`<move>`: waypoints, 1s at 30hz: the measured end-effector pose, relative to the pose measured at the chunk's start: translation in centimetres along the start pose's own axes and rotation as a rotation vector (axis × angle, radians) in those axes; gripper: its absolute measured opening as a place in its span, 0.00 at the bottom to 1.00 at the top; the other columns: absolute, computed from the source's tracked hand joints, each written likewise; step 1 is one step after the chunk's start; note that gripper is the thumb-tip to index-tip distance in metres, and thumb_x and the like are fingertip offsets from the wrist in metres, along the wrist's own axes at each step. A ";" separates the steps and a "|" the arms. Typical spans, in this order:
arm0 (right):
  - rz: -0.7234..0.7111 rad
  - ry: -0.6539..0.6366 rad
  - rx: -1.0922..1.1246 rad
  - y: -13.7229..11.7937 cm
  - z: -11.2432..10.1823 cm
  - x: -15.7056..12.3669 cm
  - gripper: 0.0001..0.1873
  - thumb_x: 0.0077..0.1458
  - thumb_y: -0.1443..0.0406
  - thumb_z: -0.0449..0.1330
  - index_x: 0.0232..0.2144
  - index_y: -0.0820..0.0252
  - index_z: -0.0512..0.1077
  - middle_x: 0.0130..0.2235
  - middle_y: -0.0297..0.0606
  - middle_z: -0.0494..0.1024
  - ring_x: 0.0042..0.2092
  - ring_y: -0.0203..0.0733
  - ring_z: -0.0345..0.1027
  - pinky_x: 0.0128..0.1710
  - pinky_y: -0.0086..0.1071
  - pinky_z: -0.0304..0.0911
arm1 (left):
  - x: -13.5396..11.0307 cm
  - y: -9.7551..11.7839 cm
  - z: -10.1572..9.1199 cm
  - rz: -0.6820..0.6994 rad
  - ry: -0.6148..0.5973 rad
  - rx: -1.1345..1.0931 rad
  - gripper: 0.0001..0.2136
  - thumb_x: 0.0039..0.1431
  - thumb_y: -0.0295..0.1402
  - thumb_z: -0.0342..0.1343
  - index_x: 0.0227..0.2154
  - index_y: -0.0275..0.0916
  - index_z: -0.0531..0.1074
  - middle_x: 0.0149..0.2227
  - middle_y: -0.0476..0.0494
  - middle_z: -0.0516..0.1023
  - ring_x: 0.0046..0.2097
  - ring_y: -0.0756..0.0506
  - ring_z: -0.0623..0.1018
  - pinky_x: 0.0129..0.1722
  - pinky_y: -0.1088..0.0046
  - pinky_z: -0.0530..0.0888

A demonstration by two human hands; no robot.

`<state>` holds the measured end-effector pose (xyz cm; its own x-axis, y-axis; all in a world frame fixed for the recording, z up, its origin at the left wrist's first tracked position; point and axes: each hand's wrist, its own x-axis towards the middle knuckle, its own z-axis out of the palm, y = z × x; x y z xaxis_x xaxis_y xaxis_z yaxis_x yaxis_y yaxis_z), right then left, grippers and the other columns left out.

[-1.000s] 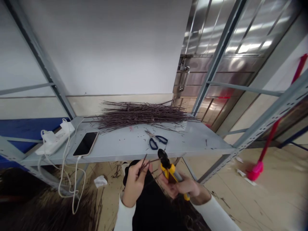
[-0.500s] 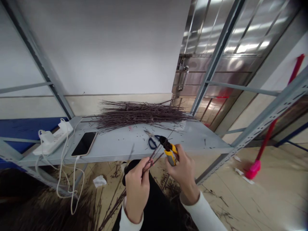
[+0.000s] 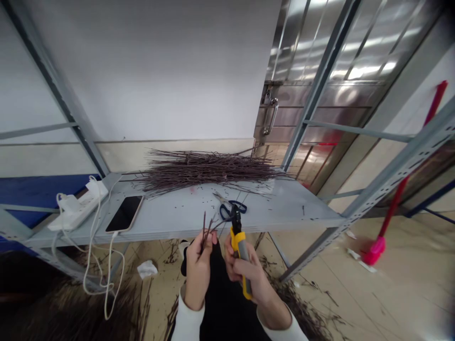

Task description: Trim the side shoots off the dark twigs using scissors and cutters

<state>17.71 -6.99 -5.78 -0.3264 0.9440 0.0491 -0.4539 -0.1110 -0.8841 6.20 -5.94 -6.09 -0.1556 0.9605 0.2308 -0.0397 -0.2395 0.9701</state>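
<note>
Several thin dark twigs [image 3: 204,234] are pinched in my left hand [image 3: 199,270], their tips pointing up in front of the shelf edge. My right hand [image 3: 249,272] is wrapped round yellow-and-grey handled pliers [image 3: 242,251], whose black jaws point up and away, close to the end of one twig. Whether the jaws touch that twig I cannot tell. Just beyond the jaws, dark-blue handled scissors [image 3: 224,211] lie on the grey shelf [image 3: 177,218], partly covered by the pliers. A large bundle of twigs [image 3: 209,169] stretches across the back of the shelf.
A phone [image 3: 125,213] on a charging cable and a white power strip [image 3: 80,203] lie at the shelf's left end. Metal uprights [image 3: 305,123] frame both sides. Below are crumpled tissue [image 3: 147,269] and scattered twig pieces. A red broom [image 3: 375,248] stands at right.
My right hand has moved left and turned the pliers more upright. My left hand has shifted slightly left, its twigs now pointing more upward. More of the scissors shows.
</note>
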 end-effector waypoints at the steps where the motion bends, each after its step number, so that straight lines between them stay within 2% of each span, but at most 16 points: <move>1: 0.015 -0.061 0.058 0.0 0.0 -0.2 0.11 0.35 0.68 0.53 0.26 0.56 0.56 0.20 0.21 0.51 0.19 0.25 0.38 0.17 0.22 0.38 | 0.0 -0.2 0.1 0.001 -0.017 -0.030 0.15 0.58 0.44 0.52 0.22 0.39 0.65 0.24 0.50 0.68 0.28 0.48 0.67 0.31 0.75 0.67; 3: 0.033 -0.158 0.124 -0.2 -0.1 -0.4 0.12 0.34 0.68 0.53 0.26 0.56 0.56 0.21 0.21 0.51 0.18 0.25 0.39 0.17 0.22 0.38 | 0.0 -0.5 0.1 0.009 -0.054 -0.068 0.15 0.57 0.44 0.53 0.23 0.39 0.65 0.24 0.50 0.68 0.28 0.49 0.67 0.31 0.74 0.66; 5: 0.028 -0.197 0.091 -0.6 -0.7 -0.6 0.12 0.34 0.68 0.54 0.26 0.56 0.56 0.21 0.22 0.51 0.18 0.25 0.41 0.17 0.23 0.39 | 0.0 -0.3 -0.1 0.005 -0.089 -0.061 0.15 0.57 0.44 0.52 0.23 0.39 0.65 0.24 0.50 0.66 0.28 0.49 0.65 0.30 0.74 0.66; 11: -0.024 -0.093 -0.280 -2.5 -3.0 -0.7 0.11 0.34 0.68 0.55 0.27 0.58 0.60 0.21 0.24 0.52 0.22 0.28 0.42 0.20 0.25 0.41 | -0.3 1.5 -1.1 -0.055 -0.268 0.059 0.17 0.59 0.46 0.49 0.22 0.39 0.64 0.20 0.54 0.56 0.23 0.51 0.55 0.23 0.74 0.55; 13: -0.079 -0.003 -0.379 -2.9 -3.3 -0.7 0.12 0.34 0.67 0.54 0.28 0.58 0.61 0.22 0.25 0.55 0.23 0.29 0.46 0.21 0.25 0.44 | -0.5 2.1 -1.1 -0.078 -0.334 0.088 0.17 0.59 0.46 0.49 0.22 0.39 0.65 0.19 0.55 0.54 0.22 0.51 0.54 0.22 0.74 0.53; 16: -0.209 0.247 -0.646 -3.2 -3.6 -0.4 0.20 0.36 0.65 0.56 0.37 0.59 0.63 0.24 0.27 0.60 0.24 0.32 0.53 0.24 0.27 0.51 | -0.8 2.8 -0.9 -0.084 -0.394 0.103 0.18 0.60 0.46 0.48 0.22 0.39 0.66 0.18 0.55 0.52 0.21 0.51 0.54 0.21 0.73 0.51; 18: -0.300 0.357 -0.893 -3.2 -4.0 0.0 0.21 0.38 0.64 0.57 0.40 0.59 0.63 0.22 0.26 0.60 0.23 0.33 0.54 0.24 0.28 0.52 | -0.8 3.1 -0.8 -0.083 -0.398 0.104 0.19 0.60 0.47 0.47 0.21 0.39 0.65 0.17 0.56 0.51 0.20 0.52 0.53 0.21 0.73 0.50; 20: -0.402 0.397 -1.141 -3.2 -4.4 0.3 0.18 0.41 0.64 0.56 0.38 0.59 0.63 0.20 0.25 0.58 0.21 0.33 0.53 0.23 0.28 0.51 | -0.7 3.0 -0.8 -0.088 -0.383 0.107 0.18 0.60 0.47 0.47 0.21 0.39 0.65 0.17 0.57 0.50 0.20 0.52 0.52 0.20 0.73 0.50; 24: -0.607 0.483 -1.481 -3.2 -5.3 0.6 0.13 0.44 0.63 0.56 0.36 0.57 0.62 0.23 0.30 0.66 0.23 0.36 0.60 0.23 0.27 0.52 | -0.4 2.5 -1.0 -0.126 -0.385 0.116 0.18 0.61 0.46 0.47 0.22 0.38 0.67 0.16 0.58 0.48 0.19 0.52 0.51 0.20 0.73 0.49; 27: -0.648 0.483 -1.535 -3.2 -5.8 0.5 0.12 0.45 0.63 0.55 0.35 0.57 0.62 0.25 0.33 0.69 0.24 0.37 0.64 0.22 0.27 0.53 | -0.3 2.2 -1.1 -0.127 -0.361 0.138 0.19 0.60 0.47 0.47 0.24 0.38 0.71 0.16 0.58 0.48 0.19 0.52 0.51 0.20 0.73 0.49; 30: -0.553 0.384 -1.443 -2.9 -6.0 0.2 0.14 0.45 0.64 0.54 0.38 0.58 0.62 0.24 0.31 0.67 0.22 0.36 0.62 0.22 0.27 0.53 | -0.3 2.2 -1.4 -0.099 -0.321 0.172 0.20 0.59 0.47 0.48 0.25 0.37 0.74 0.16 0.57 0.49 0.19 0.52 0.52 0.20 0.74 0.50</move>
<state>23.95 -4.63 -5.97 -0.0744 0.8100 0.5816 0.7645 0.4208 -0.4883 4.80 -6.97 -4.13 0.1594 0.9798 0.1211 0.1312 -0.1426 0.9810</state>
